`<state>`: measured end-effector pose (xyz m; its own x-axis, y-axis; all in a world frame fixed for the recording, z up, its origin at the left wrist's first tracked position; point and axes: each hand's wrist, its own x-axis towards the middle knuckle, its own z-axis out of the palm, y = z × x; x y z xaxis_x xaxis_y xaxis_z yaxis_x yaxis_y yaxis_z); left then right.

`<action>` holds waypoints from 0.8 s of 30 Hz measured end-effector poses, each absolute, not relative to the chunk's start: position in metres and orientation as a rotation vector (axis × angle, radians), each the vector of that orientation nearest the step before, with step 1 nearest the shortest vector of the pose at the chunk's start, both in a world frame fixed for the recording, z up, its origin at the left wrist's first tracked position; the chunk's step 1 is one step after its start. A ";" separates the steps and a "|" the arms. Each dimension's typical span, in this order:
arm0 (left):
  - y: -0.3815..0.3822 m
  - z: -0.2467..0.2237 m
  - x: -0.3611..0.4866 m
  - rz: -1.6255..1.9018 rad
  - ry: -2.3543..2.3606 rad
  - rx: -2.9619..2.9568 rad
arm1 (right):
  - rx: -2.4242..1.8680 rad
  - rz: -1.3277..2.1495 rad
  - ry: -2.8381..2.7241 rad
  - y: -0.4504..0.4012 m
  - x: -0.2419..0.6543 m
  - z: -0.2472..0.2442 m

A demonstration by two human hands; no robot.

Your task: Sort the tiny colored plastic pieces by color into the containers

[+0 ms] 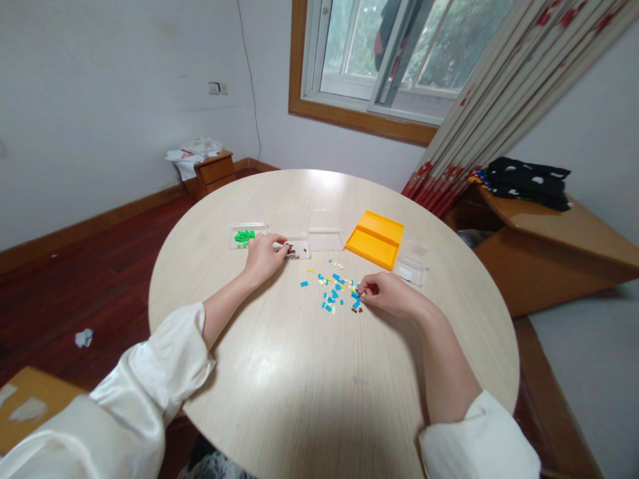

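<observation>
My left hand (267,257) reaches over a clear plastic box (301,253) with small brown toy bricks (291,249) in it. Its thumb and forefinger come together by these bricks; whatever they hold is too small to make out. My right hand (389,293) pinches at the right edge of a loose pile of tiny blue toy bricks (335,293), mixed with yellow and cream ones. What lies between its fingertips is hidden. Just below those fingers lie a few loose brown bricks (355,310). Green bricks (244,237) fill part of another clear box (233,245), left of my left hand.
An open yellow case (374,239) lies beyond my right hand, with a clear box (411,271) to its right. Another clear box (325,241) stands left of the case. All are on a round wooden table (299,386). A wooden cabinet (564,246) stands at the right.
</observation>
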<state>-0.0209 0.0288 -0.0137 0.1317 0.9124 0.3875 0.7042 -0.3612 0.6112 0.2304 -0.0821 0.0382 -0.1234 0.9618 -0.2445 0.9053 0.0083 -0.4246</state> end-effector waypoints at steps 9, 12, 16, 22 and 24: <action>0.026 -0.009 -0.019 1.028 1.599 2.118 | -1.950 0.634 -2.042 -0.080 0.236 0.034; 0.025 -0.009 -0.019 1.007 1.601 2.135 | -1.922 0.657 -1.997 -0.080 0.235 0.035; 0.025 -0.008 -0.019 0.994 1.599 2.148 | -1.893 0.692 -1.994 -0.080 0.233 0.037; 0.025 -0.007 -0.019 1.009 1.597 2.138 | -1.854 0.635 -2.069 -0.080 0.233 0.037; 0.025 -0.007 -0.019 1.013 1.595 2.135 | -1.864 0.622 -2.052 -0.079 0.233 0.037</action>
<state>-0.0192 0.0251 -0.0070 0.1399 0.9220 0.3610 0.7185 -0.3454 0.6037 0.2332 -0.0791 0.0369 -0.1135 0.9913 -0.0669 0.8615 0.0647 -0.5036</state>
